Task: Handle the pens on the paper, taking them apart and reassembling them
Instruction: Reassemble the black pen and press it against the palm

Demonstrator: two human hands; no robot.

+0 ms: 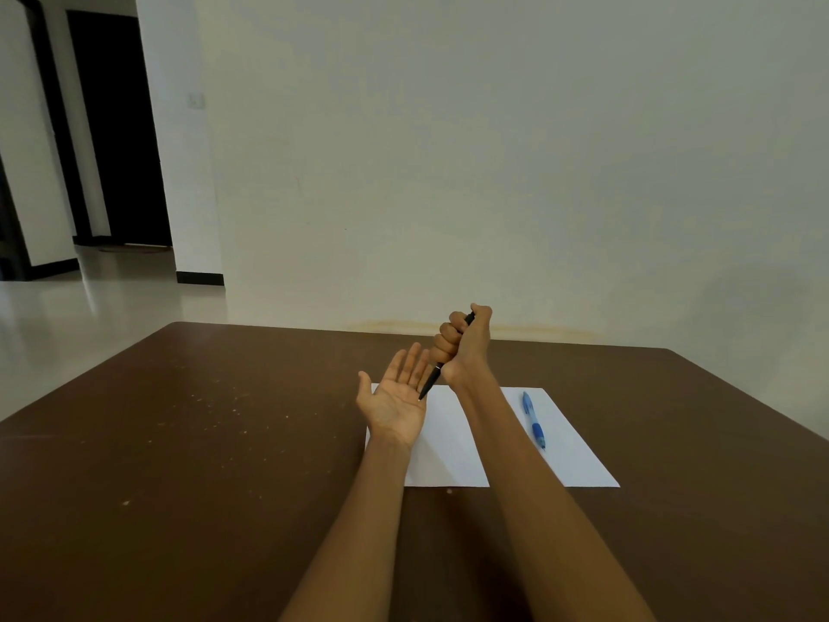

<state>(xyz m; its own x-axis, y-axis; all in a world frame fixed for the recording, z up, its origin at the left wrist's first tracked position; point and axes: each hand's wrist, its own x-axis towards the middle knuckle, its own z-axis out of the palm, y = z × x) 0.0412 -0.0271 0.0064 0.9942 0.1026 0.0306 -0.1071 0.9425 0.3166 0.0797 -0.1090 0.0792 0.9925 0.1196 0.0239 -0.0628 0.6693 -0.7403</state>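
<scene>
— What did you see from where you stood?

— Nearest to me were the two bare forearms over the brown table (179, 442). The white paper (574, 455) lay on it, partly under the arms. The blue pen (534, 419) was lying alone on the right part of the paper, and nobody touched it.

— And the hands?

— The left hand (397, 397) was spread flat, palm up, fingers straight, with nothing held in it. A little farther, the right hand (462, 341) was closed as a fist around the black pen (431, 380). The pen pointed down and to the left, with its tip at the left palm, touching it or almost; I could not say which. The thumb sat at the top end of the pen.

— What was the step, in your opinion?

— I think they wanted to press the pen or let a small part fall into the palm. To do it well, the palm should stay level and under the tip, and the fist should not squeeze too hard.

— Anything in the way?

— Not much. The right forearm crossed the paper near the blue pen. Behind the table there was a pale wall (493, 150), and at the far left a dark doorway (116, 127).
</scene>
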